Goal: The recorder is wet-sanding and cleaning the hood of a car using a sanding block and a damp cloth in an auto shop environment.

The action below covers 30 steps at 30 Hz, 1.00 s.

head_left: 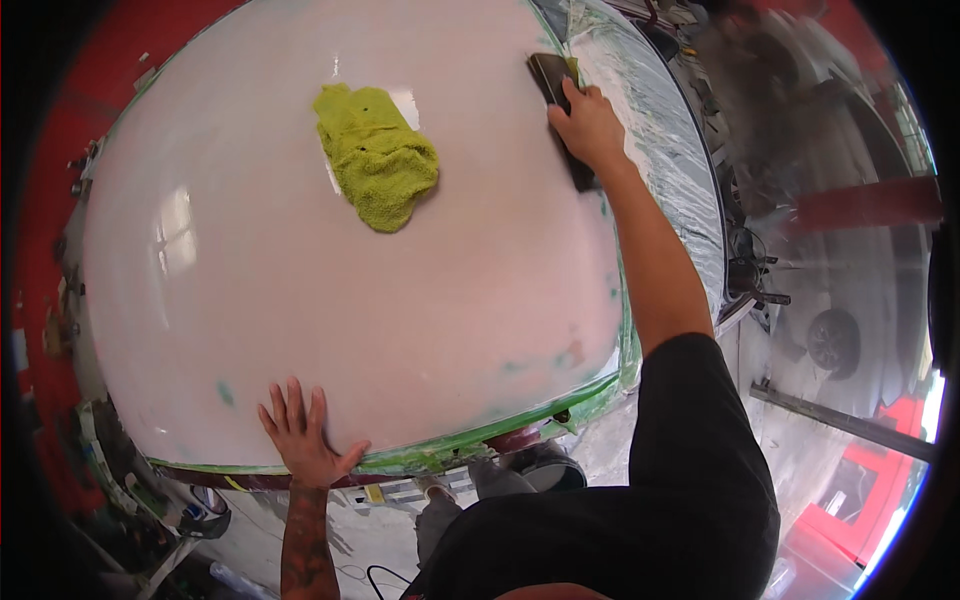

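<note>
A large, pale pinkish-white car panel (450,300) fills the middle, edged with green masking tape (470,430). My right hand (590,122) reaches to its far right edge, fingers closed around a long dark sanding block (578,170) that lies on the surface. Close to the near edge, my left hand (305,440) rests flat on the panel with fingers spread, holding nothing. A crumpled yellow-green cloth (375,160) lies on the panel left of the sanding block, apart from both hands.
Clear plastic sheeting (670,170) covers the car beyond the right edge. A dark bucket (555,472) stands on the floor by my feet. Another car's wheel (833,342) shows at the right, with a metal bar (845,422) below it. Clutter lines the left side.
</note>
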Each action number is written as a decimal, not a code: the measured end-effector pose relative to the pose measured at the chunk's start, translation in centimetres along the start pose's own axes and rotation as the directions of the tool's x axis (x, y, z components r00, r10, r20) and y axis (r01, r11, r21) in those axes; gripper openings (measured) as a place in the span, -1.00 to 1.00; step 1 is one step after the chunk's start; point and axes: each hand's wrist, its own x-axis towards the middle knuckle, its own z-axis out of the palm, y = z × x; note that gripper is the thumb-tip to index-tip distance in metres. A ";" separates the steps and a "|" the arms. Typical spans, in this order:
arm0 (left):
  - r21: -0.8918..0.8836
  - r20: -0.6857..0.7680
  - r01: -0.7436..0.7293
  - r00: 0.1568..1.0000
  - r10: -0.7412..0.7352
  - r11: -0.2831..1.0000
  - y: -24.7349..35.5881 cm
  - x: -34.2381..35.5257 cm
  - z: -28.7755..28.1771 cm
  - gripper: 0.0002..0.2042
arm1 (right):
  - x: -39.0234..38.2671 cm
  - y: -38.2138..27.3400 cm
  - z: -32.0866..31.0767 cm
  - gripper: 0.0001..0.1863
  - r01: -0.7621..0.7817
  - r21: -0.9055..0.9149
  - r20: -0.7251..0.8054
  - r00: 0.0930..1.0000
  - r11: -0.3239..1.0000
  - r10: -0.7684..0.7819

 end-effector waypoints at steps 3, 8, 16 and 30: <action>-0.010 -0.003 0.005 1.000 -0.005 1.000 -0.3 -0.3 0.0 -0.03 | 0.7 -2.2 1.4 -0.37 -0.014 -0.026 -0.023 1.000 1.000 0.013; 0.026 -0.001 0.024 1.000 -0.024 0.999 -0.7 -0.6 -0.7 -0.03 | -9.0 -2.7 0.8 -0.36 -0.065 0.015 0.000 0.998 0.998 0.065; -0.009 0.004 0.012 1.000 -0.012 1.000 -0.4 -0.3 -0.1 -0.02 | 3.5 -9.5 1.6 -0.41 -0.073 0.097 -0.004 0.997 0.993 0.073; 0.002 -0.001 0.026 1.000 -0.026 1.000 -0.5 -0.4 0.3 -0.04 | 4.2 -9.9 1.9 -0.44 -0.081 0.068 -0.004 0.997 0.994 0.081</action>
